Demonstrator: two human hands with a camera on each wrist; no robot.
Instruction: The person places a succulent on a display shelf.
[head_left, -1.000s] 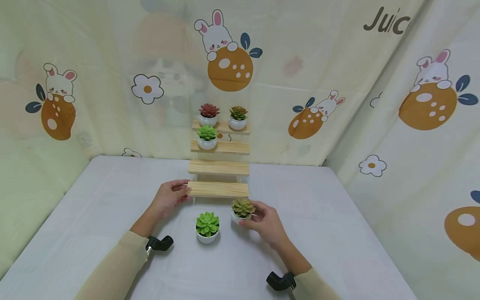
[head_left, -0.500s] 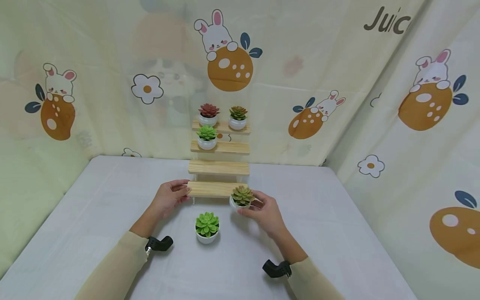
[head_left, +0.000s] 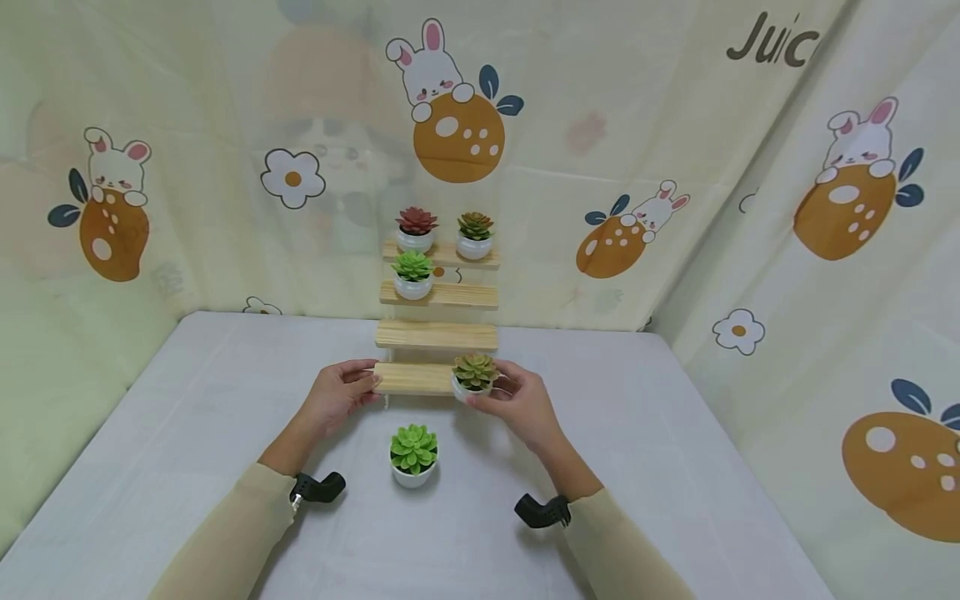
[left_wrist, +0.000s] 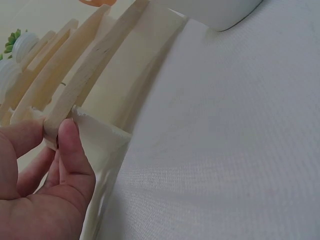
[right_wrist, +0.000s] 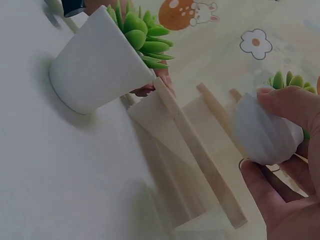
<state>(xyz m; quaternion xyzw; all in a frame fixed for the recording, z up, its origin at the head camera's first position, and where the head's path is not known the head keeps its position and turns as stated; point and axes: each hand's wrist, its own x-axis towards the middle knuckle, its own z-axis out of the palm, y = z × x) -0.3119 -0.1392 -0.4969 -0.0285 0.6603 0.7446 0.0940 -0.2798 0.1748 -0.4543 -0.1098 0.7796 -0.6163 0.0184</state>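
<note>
Against the frame a second ago, we see the right hand (head_left: 521, 404) higher and further in: the succulent in the ribbed white pot (head_left: 474, 375), then just in front of the stand, now overlaps the right end of the lowest board (head_left: 412, 379). The left hand (head_left: 337, 398) stays at that board's left end, and the bright green succulent (head_left: 413, 454) stays on the table (head_left: 262, 550) in front. The three potted succulents on the upper two boards keep their places.

From the head view we get the held plant's dull green rosette from above; the right wrist view instead gives us the pot's fluted side and underside, pinched between thumb and fingertips. We cannot tell whether that pot touches the board. The left wrist view shows us thumb and fingers pinching the board's end, with a pale side support (left_wrist: 97, 127) beneath it. Only the right wrist view lets us see the full tapering wall of the bright green succulent's smooth white pot (right_wrist: 97, 62).
</note>
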